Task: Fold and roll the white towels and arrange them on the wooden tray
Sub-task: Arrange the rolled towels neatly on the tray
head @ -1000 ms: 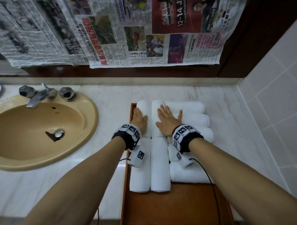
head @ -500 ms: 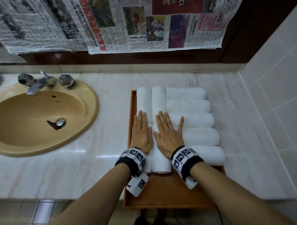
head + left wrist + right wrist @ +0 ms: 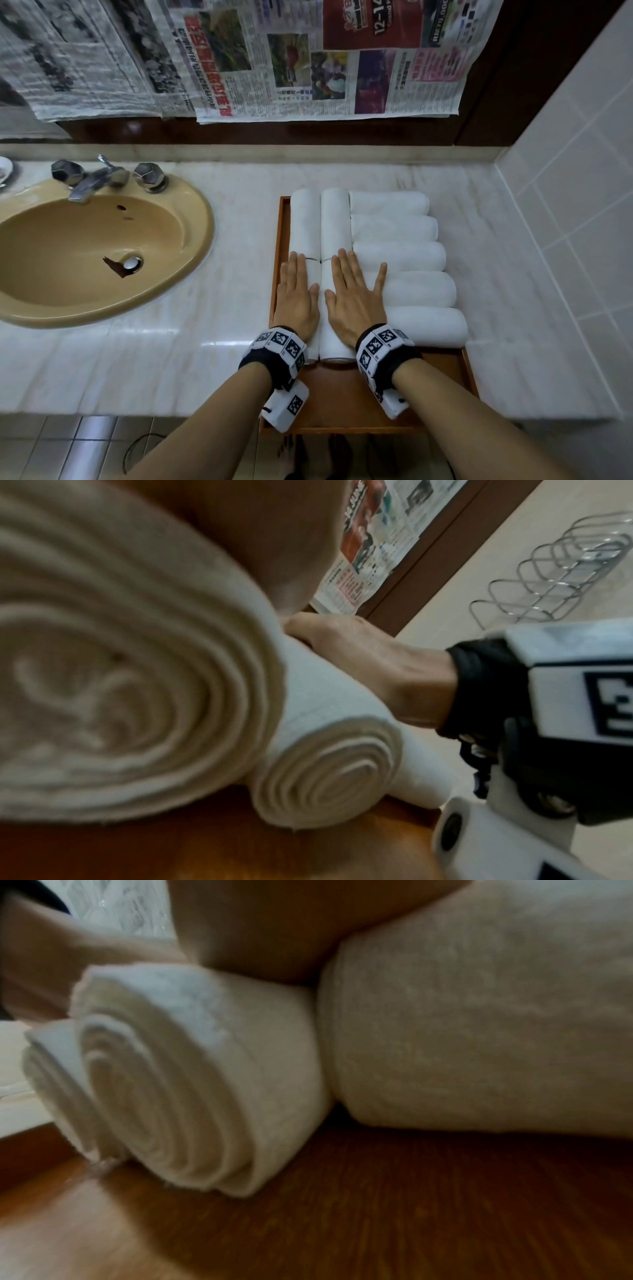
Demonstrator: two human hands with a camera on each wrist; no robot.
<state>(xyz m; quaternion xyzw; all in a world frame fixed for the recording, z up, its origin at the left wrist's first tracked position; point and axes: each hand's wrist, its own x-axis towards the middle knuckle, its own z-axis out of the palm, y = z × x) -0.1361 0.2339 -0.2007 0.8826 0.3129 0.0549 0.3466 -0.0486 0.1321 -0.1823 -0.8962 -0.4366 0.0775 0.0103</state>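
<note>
Both hands, left (image 3: 297, 301) and right (image 3: 352, 301), stay flat on the towels (image 3: 337, 222), drawn nearer the tray's (image 3: 277, 240) front.

**Bathroom background stuff around the setup**

So there's a pale marble desk (image 3: 342, 171) with a tan oval ceramic sink (image 3: 85, 260) sunk into its left side, and a chrome faucet with two faceted knobs (image 3: 102, 176) at the back of the basin. Sheets of printed newspaper (image 3: 274, 58) hang over the dark wood panel above. White wall tiles (image 3: 582, 171) on the right, plus a chrome wire rack (image 3: 555, 569) showing in the left wrist view.
</note>
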